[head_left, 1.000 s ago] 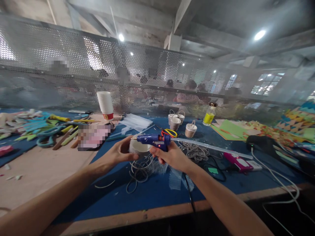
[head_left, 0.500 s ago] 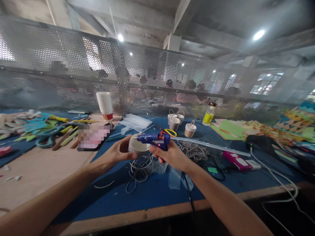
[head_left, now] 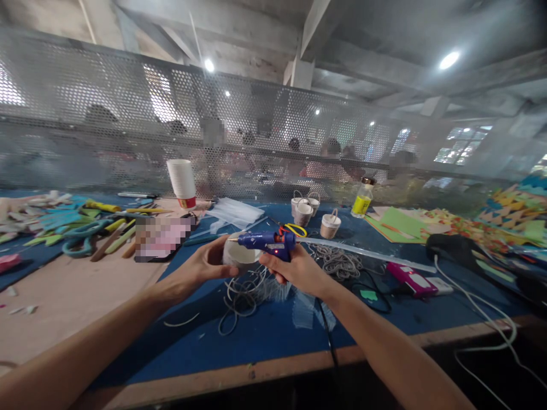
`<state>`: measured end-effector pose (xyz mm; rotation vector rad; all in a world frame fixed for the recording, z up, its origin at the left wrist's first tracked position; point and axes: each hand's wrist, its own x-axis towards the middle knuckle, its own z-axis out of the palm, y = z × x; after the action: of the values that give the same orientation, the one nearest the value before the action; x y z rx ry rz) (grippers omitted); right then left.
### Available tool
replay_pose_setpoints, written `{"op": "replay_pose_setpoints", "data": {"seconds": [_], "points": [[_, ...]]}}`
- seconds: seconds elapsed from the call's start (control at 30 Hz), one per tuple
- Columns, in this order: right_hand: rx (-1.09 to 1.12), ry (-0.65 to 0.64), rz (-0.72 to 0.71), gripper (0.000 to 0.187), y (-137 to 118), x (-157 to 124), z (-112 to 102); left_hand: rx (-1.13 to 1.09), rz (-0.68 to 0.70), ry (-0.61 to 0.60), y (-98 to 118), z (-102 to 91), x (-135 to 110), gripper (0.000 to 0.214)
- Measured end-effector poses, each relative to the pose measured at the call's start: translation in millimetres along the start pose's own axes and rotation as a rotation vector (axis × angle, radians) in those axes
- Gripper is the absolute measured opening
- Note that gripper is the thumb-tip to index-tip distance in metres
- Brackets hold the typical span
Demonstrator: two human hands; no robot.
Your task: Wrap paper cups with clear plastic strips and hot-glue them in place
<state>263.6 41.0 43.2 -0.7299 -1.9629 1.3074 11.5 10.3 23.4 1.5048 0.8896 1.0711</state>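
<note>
Holds in the right hand (head_left: pixel 299 267) a glue gun (head_left: pixel 270 244) of smooth blue plastic, pistol-shaped, with a red light on the side and a slim metal tip. Carries out of the back of it a long, round, cloudy glue stick (head_left: pixel 367 249). Holds in the left hand (head_left: pixel 205 265) a white cup (head_left: pixel 239 260), round and thin-walled, partly hidden by the glue gun. Shows thin, pale loops (head_left: pixel 240 299) of cord below and between the hands, and just beyond the right hand a stringy grey tangle (head_left: pixel 339 262). Farther beyond the right hand, shows small buckets (head_left: pixel 330 226) with rough sides and arched handles.

Grips the glue gun with the right hand wrapped round the handle, thumb laid forward, arm (head_left: pixel 384 341) slanting back toward the body. Curves the left hand round the outer side of the cup, thumb near, fingers beyond.

Points the tip toward the left hand, above the cup's mouth, long axis nearly level and crosswise between the hands. Cannot tell touching from hovering at the tip. Trails the glue stick away past the right hand, dipping slightly.
</note>
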Motion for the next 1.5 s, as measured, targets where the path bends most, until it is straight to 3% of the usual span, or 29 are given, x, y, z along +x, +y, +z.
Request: {"op": "replay_pose_setpoints", "data": {"seconds": [0.17, 1.5], "points": [[0.033, -0.006, -0.003, 0.031, -1, 0, 0, 0.001, 0.002, 0.008, -6, -3.2, 1, 0.075], [0.072, -0.017, -0.011, 0.033, -1, -1, 0, 0.049, -0.033, 0.019, 9, -0.1, -1, 0.073]]}}
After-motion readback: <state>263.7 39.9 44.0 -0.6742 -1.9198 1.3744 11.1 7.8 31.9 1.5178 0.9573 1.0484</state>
